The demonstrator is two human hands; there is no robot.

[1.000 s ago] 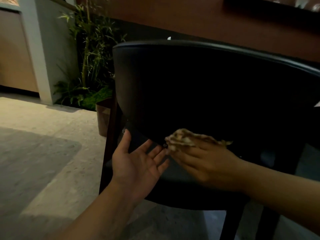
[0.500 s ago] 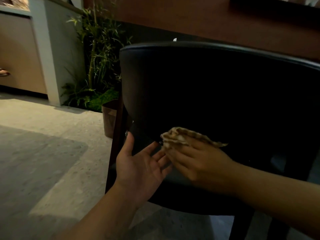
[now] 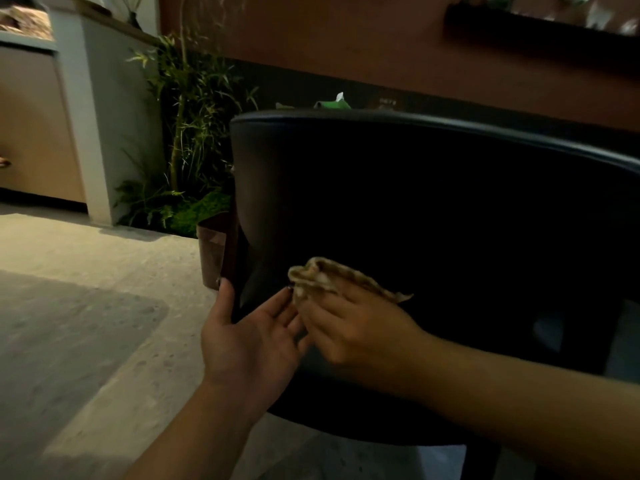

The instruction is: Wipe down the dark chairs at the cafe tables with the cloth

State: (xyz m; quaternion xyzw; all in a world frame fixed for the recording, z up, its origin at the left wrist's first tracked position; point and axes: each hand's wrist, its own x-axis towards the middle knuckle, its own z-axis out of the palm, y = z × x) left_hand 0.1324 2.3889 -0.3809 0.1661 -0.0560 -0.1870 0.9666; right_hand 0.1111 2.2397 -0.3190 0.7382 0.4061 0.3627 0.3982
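A dark padded chair [image 3: 415, 202] fills the middle and right of the head view, its backrest facing me. My right hand [image 3: 356, 327] presses a crumpled tan patterned cloth [image 3: 332, 277] against the lower left part of the backrest. My left hand [image 3: 252, 337] is beside it, palm up and fingers spread, its thumb on the chair's left wooden upright and its fingertips touching the cloth's edge. The chair's seat and legs are mostly hidden behind my arms.
A brown planter [image 3: 211, 251] with bamboo [image 3: 187, 126] stands just left of the chair. A white pillar [image 3: 83, 116] and a beige counter front lie further left. Stone floor [image 3: 86, 323] spreads at the lower left. A green box [image 3: 334, 103] shows above the backrest.
The view has shifted so the chair sits further right and lower. My left hand moved up, its thumb now on the chair's left upright. The cloth stays on the lower backrest.
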